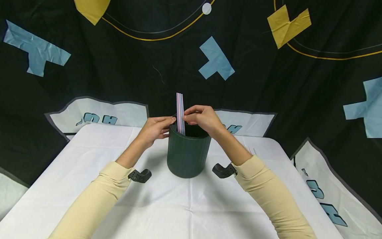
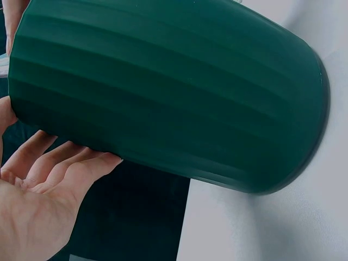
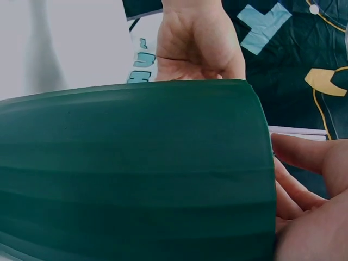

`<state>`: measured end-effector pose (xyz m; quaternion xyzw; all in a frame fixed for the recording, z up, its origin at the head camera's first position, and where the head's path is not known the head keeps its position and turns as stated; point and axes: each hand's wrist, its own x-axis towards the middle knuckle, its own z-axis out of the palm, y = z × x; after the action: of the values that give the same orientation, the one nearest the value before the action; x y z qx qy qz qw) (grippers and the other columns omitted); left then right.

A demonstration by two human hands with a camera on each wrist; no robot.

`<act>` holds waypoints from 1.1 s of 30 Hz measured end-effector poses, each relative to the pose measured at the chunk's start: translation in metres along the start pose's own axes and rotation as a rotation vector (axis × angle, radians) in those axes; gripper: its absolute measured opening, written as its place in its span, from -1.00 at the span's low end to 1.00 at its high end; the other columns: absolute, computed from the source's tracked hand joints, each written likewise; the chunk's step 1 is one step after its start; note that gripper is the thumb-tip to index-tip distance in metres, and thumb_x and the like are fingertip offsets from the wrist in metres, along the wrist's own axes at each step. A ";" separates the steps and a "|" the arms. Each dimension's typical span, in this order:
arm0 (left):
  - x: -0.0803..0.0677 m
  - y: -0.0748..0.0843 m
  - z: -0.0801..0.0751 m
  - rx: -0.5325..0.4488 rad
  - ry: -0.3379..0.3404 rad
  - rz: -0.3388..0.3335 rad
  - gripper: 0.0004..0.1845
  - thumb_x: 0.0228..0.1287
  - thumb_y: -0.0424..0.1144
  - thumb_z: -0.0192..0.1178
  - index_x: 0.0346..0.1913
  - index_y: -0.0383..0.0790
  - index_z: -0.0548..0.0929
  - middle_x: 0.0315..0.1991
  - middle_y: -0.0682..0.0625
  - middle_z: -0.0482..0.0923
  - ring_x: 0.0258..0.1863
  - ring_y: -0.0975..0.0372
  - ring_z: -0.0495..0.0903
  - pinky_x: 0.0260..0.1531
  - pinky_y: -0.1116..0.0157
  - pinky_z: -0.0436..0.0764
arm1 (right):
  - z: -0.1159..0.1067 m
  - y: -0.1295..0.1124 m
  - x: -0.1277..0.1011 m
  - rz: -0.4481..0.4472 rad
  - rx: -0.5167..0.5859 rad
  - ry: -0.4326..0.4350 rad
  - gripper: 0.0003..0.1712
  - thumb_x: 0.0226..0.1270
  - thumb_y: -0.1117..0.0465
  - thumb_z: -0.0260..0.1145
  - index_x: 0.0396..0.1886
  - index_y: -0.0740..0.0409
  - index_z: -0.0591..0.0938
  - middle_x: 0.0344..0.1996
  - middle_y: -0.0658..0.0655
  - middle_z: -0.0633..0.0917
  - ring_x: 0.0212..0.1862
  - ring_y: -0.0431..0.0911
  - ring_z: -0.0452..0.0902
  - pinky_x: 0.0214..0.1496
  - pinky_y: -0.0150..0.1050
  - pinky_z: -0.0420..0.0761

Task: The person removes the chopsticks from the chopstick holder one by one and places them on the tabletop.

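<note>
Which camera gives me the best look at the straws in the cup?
The head view: the straws stand upright in the green cup, with the right hand pinching them and the left hand beside the rim. Both wrist views show only the cup's ribbed wall, no straws.

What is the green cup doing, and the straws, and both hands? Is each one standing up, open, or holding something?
green cup: upright on the white table, open at the top.
straws: standing upright in the cup, tops poking above the rim.
left hand: at the cup's rim by the straws, fingers bent; whether it pinches one is unclear.
right hand: above the rim, fingertips pinching at the straws.
</note>
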<state>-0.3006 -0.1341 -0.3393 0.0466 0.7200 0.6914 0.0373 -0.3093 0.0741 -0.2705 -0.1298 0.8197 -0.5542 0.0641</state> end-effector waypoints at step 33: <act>-0.001 0.001 0.003 0.002 0.016 -0.005 -0.49 0.45 -0.06 0.25 0.32 -0.28 0.58 0.27 -0.21 0.59 0.21 -0.05 0.64 0.13 0.03 0.66 | -0.025 -0.023 -0.016 -0.114 0.268 0.143 -0.85 0.38 0.31 0.37 -0.09 0.21 0.69 -0.21 0.17 0.75 -0.23 -0.04 0.78 0.00 -0.14 0.77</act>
<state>-0.2990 -0.1308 -0.3385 0.0393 0.7212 0.6908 0.0333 -0.2966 0.0929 -0.2404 -0.1267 0.7320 -0.6694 -0.0093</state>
